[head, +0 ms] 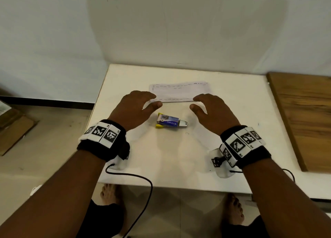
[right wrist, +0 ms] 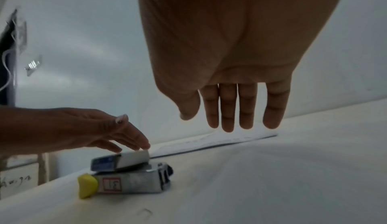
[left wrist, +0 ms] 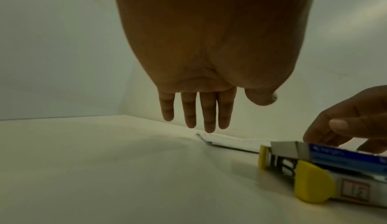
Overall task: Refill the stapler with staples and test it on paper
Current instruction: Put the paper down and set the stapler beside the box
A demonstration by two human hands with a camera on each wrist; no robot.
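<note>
Hands, left (head: 133, 109) and right (head: 213, 110), both open and empty above stapler (head: 171, 124); staple box (head: 167, 121) lying on it may slide off if nudged.

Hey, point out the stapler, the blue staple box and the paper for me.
stapler (right wrist: 134, 185): right wrist view, on its silver side.
blue staple box (head: 169, 121): head view, on its blue top face.
paper (head: 180, 92): head view, middle of the folded sheet.
</note>
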